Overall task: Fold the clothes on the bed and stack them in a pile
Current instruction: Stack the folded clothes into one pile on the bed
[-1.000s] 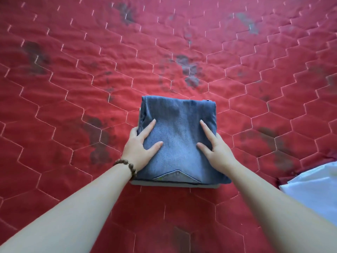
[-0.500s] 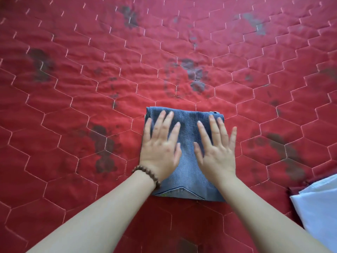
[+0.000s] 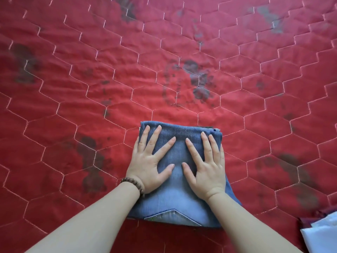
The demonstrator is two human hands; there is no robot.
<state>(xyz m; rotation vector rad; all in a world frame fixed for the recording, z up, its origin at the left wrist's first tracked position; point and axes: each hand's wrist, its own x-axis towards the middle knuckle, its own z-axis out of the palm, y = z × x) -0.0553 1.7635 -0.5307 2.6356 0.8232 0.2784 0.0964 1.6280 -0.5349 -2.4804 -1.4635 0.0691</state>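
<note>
Since a moment ago both hands have drawn a little apart on the folded jeans [image 3: 179, 172], sliding from the middle toward its side edges, and the fingers that lay close together are now fanned out. The left hand [image 3: 148, 166] lies flat on the left half of the denim, fingers spread and straight, palm down, a brown bead bracelet [image 3: 135, 184] round its wrist. The right hand [image 3: 207, 169] lies flat on the right half in the same way, fingers spread, its outer edge at the right side of the fold. Neither hand pinches or curls round the cloth; they press on top of it. The jeans sit as a squared bundle on the red quilted bed cover [image 3: 91, 88], near the lower middle of the view, a stitched pocket corner showing at the near edge. A piece of white cloth [image 3: 322, 232] lies well apart at the lower right corner.
</note>
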